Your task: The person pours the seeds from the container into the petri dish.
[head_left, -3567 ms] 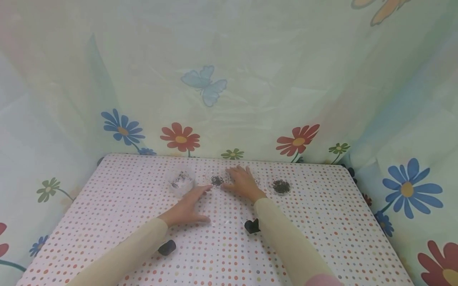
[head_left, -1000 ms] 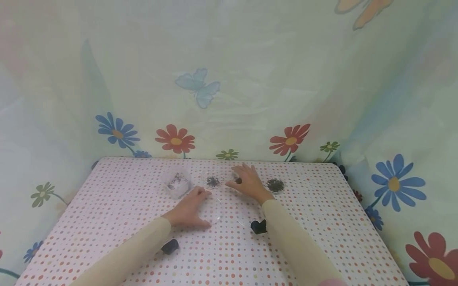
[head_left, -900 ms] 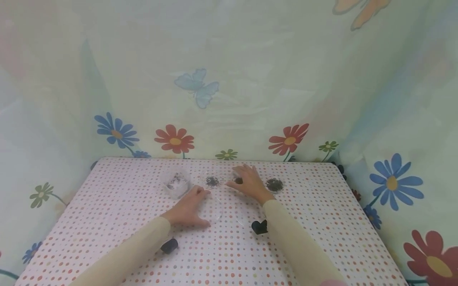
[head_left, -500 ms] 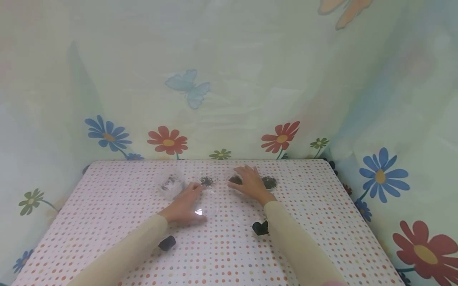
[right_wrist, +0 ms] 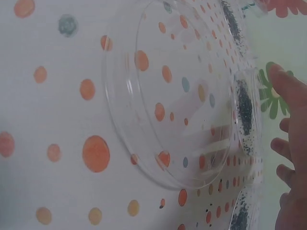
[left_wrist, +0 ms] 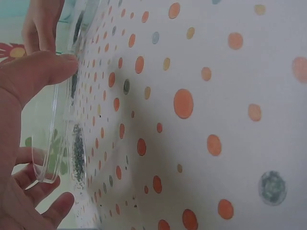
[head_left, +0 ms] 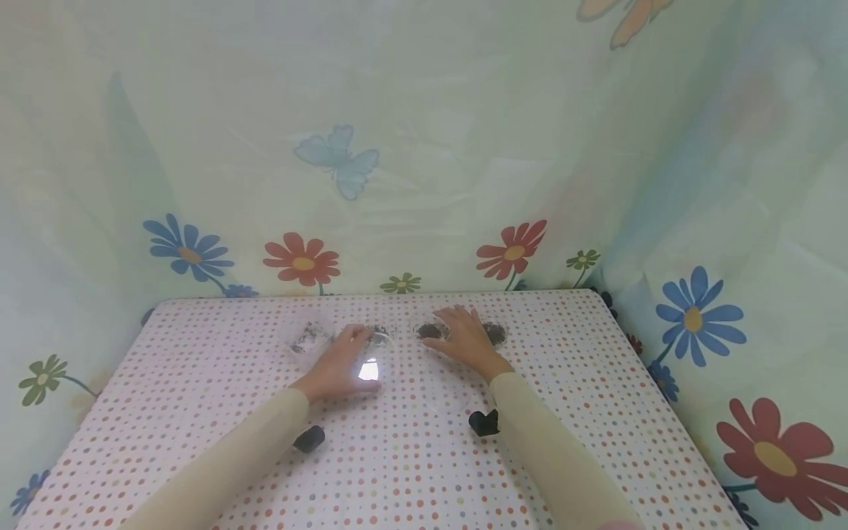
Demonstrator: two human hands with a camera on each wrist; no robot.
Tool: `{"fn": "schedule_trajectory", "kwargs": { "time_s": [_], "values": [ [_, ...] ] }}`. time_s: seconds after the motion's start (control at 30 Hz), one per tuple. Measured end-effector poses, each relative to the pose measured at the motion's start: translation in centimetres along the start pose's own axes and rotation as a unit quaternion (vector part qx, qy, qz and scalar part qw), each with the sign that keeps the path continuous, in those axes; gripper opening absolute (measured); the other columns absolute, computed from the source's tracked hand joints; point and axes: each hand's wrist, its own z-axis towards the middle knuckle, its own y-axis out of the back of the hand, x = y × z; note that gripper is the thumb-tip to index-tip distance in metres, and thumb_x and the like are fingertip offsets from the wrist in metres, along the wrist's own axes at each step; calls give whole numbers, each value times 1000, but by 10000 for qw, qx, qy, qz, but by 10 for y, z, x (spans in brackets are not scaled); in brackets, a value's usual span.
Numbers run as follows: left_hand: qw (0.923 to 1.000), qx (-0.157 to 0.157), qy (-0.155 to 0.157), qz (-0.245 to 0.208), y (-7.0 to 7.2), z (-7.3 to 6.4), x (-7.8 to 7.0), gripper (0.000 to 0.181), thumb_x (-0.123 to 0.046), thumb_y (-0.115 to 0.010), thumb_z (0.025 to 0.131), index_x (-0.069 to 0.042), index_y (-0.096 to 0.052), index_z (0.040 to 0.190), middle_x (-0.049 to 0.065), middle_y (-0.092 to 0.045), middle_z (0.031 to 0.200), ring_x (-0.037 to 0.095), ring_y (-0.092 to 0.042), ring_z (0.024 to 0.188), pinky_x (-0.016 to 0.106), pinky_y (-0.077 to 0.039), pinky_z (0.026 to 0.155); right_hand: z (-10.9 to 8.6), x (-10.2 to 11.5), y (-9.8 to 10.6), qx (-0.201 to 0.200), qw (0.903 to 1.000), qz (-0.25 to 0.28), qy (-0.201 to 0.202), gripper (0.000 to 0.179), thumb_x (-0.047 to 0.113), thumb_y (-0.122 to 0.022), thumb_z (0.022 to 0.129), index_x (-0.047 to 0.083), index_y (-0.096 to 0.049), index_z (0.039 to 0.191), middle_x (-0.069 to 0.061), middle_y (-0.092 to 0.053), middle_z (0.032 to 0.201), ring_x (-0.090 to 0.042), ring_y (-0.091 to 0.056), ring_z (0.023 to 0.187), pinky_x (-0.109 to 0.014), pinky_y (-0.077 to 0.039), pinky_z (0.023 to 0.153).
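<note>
My left hand (head_left: 338, 364) grips a clear petri dish lid (left_wrist: 56, 136) by its edge, thumb on one side and fingers on the other. It is raised off the table and tilted, with a bright reflection in the head view. Just beyond it is a shallow clear dish of dark granules (left_wrist: 78, 158). My right hand (head_left: 469, 342) is spread, fingers loosely bent and nothing in them, over the back row beside another dish of dark granules (head_left: 429, 331). A second clear lid (right_wrist: 168, 103) lies flat on the table in front of that dish.
A further granule dish (head_left: 495, 333) stands right of my right hand. At back left is a clear container (head_left: 308, 340) with white material and dark specks. A dotted cloth (head_left: 397, 471) covers the table, and a flowered curtain (head_left: 424, 169) hangs behind it.
My left hand has raised the lid and carried it forward, close to the second dish. My right hand has shifted right, uncovering the third dish. The head view has turned right.
</note>
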Motion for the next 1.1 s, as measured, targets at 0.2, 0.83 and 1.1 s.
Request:
{"fn": "schedule_trajectory", "kwargs": {
  "time_s": [0.2,0.83,1.1],
  "values": [
    [10000,-24,74,-43,1,3,-1,105,-46,-80,74,-19,-20,155,8,-23,159,31,-28,145,58,-28,116,-1,4,1,76,9999,-114,-80,69,53,-63,87,14,-47,142,-11,-45,149,-35,-29,145,-57,-12,122],
    [9992,-313,27,-247,-5,9,-6,93,-39,-77,80,-14,-25,153,12,-22,159,33,-25,146,56,-29,116,-12,14,9,79,9999,-28,-140,70,53,-64,87,14,-47,142,-11,-43,151,-36,-27,146,-55,-11,123],
    [9993,-301,134,-187,-6,12,-8,93,-42,-75,80,-14,-25,153,12,-21,160,33,-26,146,54,-30,116,-19,17,13,27,10000,88,-6,69,52,-63,88,12,-46,142,-12,-43,150,-37,-27,145,-58,-11,122]
  ]
}}
